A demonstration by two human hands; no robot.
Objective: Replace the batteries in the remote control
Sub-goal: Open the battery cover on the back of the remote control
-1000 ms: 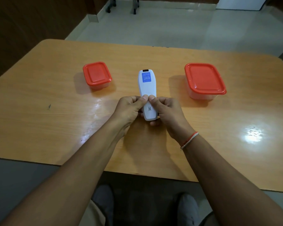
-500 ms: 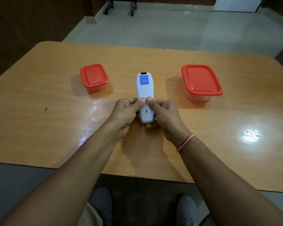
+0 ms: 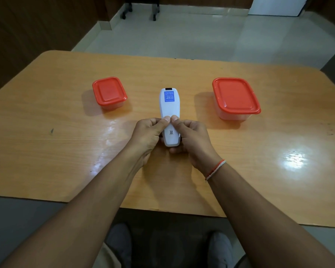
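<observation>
Fingers of left hand (image 3: 146, 135) and right hand (image 3: 193, 139) curled round white remote (image 3: 169, 113), back up, thumbs pressing side by side; red-lidded containers flank it on table (image 3: 46, 151).

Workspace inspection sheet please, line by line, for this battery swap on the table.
Surface: glossy wooden table, glare patches.
Job's things: white remote control back side up, blue label, battery cover still closed; no batteries seen.
Clutter: small red-lidded container on the left, larger red-lidded container on the right, both closed.
Grips: left hand and right hand hold the remote, thumbs pressing its back.
Cables: nothing seen.
Surroundings: tiled floor, chair legs.
</observation>
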